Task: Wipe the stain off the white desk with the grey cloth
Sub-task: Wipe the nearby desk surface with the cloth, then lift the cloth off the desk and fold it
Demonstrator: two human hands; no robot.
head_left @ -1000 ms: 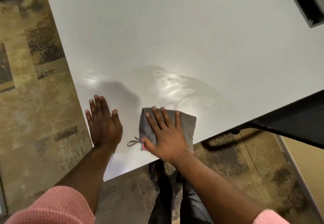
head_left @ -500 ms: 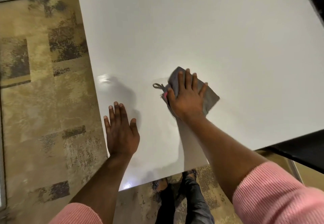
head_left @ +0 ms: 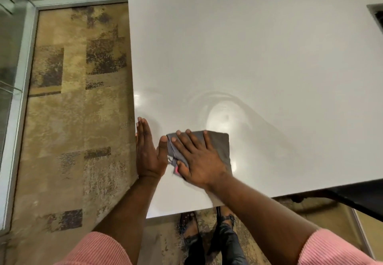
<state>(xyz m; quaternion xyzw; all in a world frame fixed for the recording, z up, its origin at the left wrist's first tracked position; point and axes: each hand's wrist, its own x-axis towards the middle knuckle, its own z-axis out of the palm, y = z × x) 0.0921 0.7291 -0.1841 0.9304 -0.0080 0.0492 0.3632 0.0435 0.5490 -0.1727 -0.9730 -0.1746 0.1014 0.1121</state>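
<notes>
The white desk (head_left: 259, 53) fills the upper right of the head view. A folded grey cloth (head_left: 219, 144) lies flat on it near the front left corner. My right hand (head_left: 196, 159) presses down on the cloth with fingers spread. My left hand (head_left: 148, 152) rests flat on the desk's left edge, its thumb touching the cloth's left side. Just beyond the cloth, a glossy wet smear (head_left: 226, 115) with curved wipe marks shines on the desk. I cannot make out a distinct stain.
Patterned brown carpet (head_left: 78, 119) lies left of the desk and below its front edge. My legs and shoes (head_left: 209, 235) stand under the front edge. A black chair part (head_left: 364, 198) juts in at right. A dark cutout (head_left: 377, 15) sits at the desk's right edge.
My right hand has slid the cloth back toward me and to the left, ending beside my left hand. The view has shifted, showing more floor on the left.
</notes>
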